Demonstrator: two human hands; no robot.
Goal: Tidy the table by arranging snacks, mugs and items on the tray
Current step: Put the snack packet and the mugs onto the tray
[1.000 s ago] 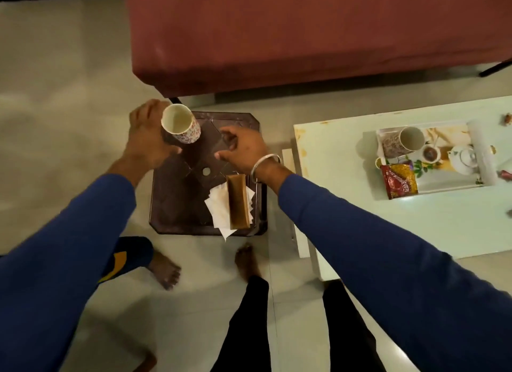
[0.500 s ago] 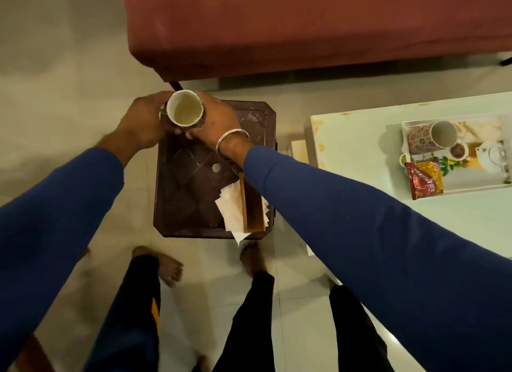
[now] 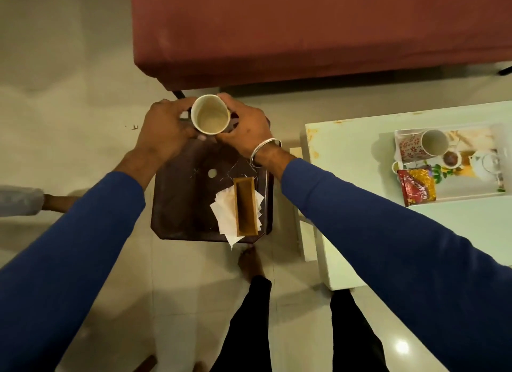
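**Hands share one mug over the stool**

Both hands close on the same mug (image 3: 210, 118): my left hand (image 3: 163, 130) wraps its left side and the handle region, my right hand (image 3: 243, 129) cups the right wall with fingers curled round it. Neither hand has anything else in it. The mug is upright and looks empty, held above the far edge of the dark stool (image 3: 188, 205), well apart from the tray (image 3: 471, 194) on the pale tabletop (image 3: 346, 177) off to my right.

On that tray I see a second mug (image 3: 426, 145) lying on its side, a small cup (image 3: 451, 158), a teapot (image 3: 489, 163) and a red snack packet (image 3: 417, 187) overhanging the near rim. A wooden holder (image 3: 244, 206) with napkins (image 3: 225, 216) sits on the stool, not yet moved.

I judge this a handover from left to right before the carry across. Risks as I see them:

- If my left lets go before my right has a firm wrap, the mug could drop onto the stool or floor.
- My right sleeve passes close above the holder; a low sweep could knock it or scatter napkins.
- The tray is crowded at its left end, so a careless set-down could strike the lying mug or push the packet off.
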